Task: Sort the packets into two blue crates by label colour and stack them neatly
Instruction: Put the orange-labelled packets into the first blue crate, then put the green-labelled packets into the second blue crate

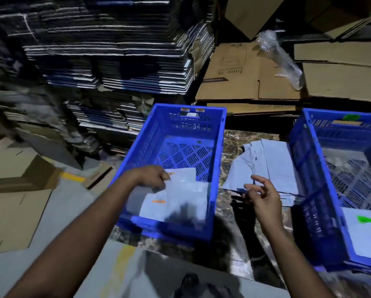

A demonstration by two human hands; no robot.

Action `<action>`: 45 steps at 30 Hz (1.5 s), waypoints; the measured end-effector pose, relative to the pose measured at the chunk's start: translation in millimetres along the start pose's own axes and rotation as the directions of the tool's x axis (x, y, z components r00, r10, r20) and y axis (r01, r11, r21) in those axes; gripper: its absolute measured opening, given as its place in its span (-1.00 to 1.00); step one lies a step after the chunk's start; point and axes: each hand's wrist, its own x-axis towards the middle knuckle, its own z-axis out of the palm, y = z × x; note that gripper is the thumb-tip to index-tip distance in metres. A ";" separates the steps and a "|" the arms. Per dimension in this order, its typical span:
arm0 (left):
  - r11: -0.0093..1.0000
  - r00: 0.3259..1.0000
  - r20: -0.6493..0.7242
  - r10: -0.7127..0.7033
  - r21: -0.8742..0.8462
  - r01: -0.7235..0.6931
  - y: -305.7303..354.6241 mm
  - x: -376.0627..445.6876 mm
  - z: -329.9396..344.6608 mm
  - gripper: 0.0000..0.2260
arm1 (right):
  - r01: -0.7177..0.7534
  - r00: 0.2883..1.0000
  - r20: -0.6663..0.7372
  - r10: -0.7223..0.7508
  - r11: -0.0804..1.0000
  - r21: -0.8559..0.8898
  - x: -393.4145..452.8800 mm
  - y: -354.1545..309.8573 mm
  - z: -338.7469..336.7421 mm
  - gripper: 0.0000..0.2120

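Two blue crates stood on a marbled surface: the left crate (217, 160) held orange-labelled packets (176, 203), the right crate (309, 168) a green-labelled packet (365, 231). Loose packets (266, 164) lay between them. The left hand (150, 176) pinched a packet (181, 177) inside the left crate; the right hand (264, 194) hovered with fingers relaxed, grasping nothing.

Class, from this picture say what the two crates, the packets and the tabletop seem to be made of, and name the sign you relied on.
Crates: probably moulded plastic; uniform blue, slotted walls and floor.
Packets: likely thin plastic film, pale and slightly glossy; they lie flat and creased.
Tabletop: looks like polished marble or a stone-pattern laminate; mottled brown veining with sheen.
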 end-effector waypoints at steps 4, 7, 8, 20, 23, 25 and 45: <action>0.996 0.998 -0.049 0.045 0.080 -0.041 -4.6 13.3 16.2 -0.69 | -0.058 0.996 -0.076 0.051 0.994 -0.088 8.3 20.3 5.6 -0.75; 0.994 0.955 -0.287 0.080 -0.051 -0.098 0.8 15.3 20.2 -0.64 | -0.086 0.991 -0.117 0.059 0.966 -0.246 24.6 32.9 -0.9 -0.85; 0.982 0.919 -0.378 0.116 -0.098 -0.164 9.2 15.4 23.5 -0.64 | -0.087 0.991 -0.125 0.051 0.949 -0.302 33.0 33.2 -2.8 -0.89; 0.891 0.636 -0.630 0.445 0.244 -0.382 115.4 63.5 92.5 -0.38 | 0.029 0.999 0.026 -0.025 0.174 -0.984 136.3 37.8 -42.5 -0.71; 0.904 0.649 -0.629 0.428 0.287 -0.318 120.4 63.2 87.1 -0.42 | 0.013 0.999 0.004 -0.032 0.293 -0.956 136.9 36.1 -48.7 -0.79; 0.902 0.666 -0.610 0.430 0.328 -0.281 122.9 62.1 86.4 -0.41 | -0.011 1.000 -0.014 -0.005 0.361 -0.933 138.1 33.9 -49.4 -0.79; 0.309 0.805 -0.593 0.031 -0.760 -0.572 209.4 52.4 64.4 -0.51 | -0.081 0.961 0.277 0.010 0.965 0.248 25.7 -40.9 -85.9 -0.66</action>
